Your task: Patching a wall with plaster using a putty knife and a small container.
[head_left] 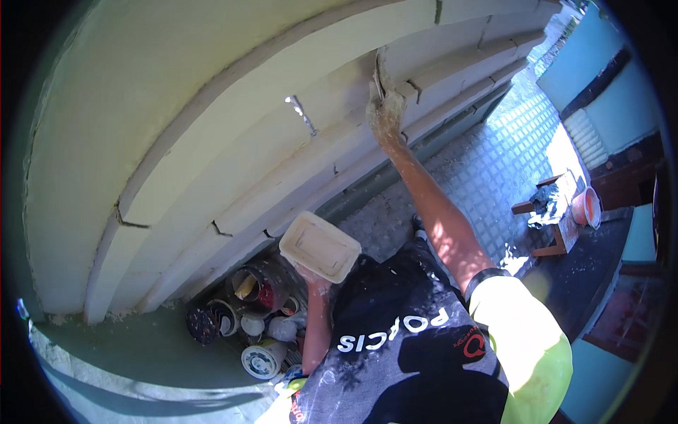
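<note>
My left hand grips a shallow rectangular cream tub from below and behind, beside my body. Whitish residue coats the tub's inside. Stretched far up to the pale wall with moulded bands, my right hand is closed round a putty knife. Its thin blade shows almost edge-on at the wall's surface. Pale dust or paste covers the right hand's fingers and wrist. On the wall left of that hand runs a short grey-white streak. Dark cracks or joints cut across the mouldings.
Below the wall at left stand several buckets and pots, among them a white-lidded bucket and a dark tin. Patterned paving stretches to the right. A small wooden stool holds cloths, with a pinkish bucket beside it.
</note>
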Demonstrator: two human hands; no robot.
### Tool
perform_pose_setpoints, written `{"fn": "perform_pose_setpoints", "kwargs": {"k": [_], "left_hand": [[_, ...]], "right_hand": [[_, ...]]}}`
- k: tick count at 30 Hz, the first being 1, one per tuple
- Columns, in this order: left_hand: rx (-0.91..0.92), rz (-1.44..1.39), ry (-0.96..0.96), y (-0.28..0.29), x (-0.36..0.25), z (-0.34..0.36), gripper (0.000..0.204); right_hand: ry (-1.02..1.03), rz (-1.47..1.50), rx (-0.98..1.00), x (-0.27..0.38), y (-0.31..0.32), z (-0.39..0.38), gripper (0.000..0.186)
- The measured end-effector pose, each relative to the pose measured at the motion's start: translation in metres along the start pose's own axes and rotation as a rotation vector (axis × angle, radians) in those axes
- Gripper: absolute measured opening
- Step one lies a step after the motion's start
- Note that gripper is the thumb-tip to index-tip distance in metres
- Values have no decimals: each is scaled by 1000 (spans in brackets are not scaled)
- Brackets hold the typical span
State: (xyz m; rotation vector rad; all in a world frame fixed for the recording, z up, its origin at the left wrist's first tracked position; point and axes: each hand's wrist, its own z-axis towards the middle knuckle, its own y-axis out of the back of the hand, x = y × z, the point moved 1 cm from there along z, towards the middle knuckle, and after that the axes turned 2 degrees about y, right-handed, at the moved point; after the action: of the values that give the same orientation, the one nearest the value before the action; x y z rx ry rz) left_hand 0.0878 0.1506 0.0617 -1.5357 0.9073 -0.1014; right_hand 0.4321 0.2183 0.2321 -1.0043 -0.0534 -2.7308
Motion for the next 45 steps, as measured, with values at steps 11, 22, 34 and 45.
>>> {"fn": "perform_pose_setpoints", "kwargs": {"k": [11, 22, 34, 45], "left_hand": [[141, -5, -136, -87, -24, 21, 86], [96, 322, -388, -103, -20, 13, 97], [25, 463, -436, -105, -29, 15, 98], [247, 405, -479, -104, -25, 17, 91]], "right_hand": [[-477, 277, 875, 128, 88, -99, 32], [-58, 274, 987, 127, 76, -133, 44], [-52, 407, 1085, 155, 82, -151, 34], [-209, 345, 1066, 158, 64, -110, 45]]}}
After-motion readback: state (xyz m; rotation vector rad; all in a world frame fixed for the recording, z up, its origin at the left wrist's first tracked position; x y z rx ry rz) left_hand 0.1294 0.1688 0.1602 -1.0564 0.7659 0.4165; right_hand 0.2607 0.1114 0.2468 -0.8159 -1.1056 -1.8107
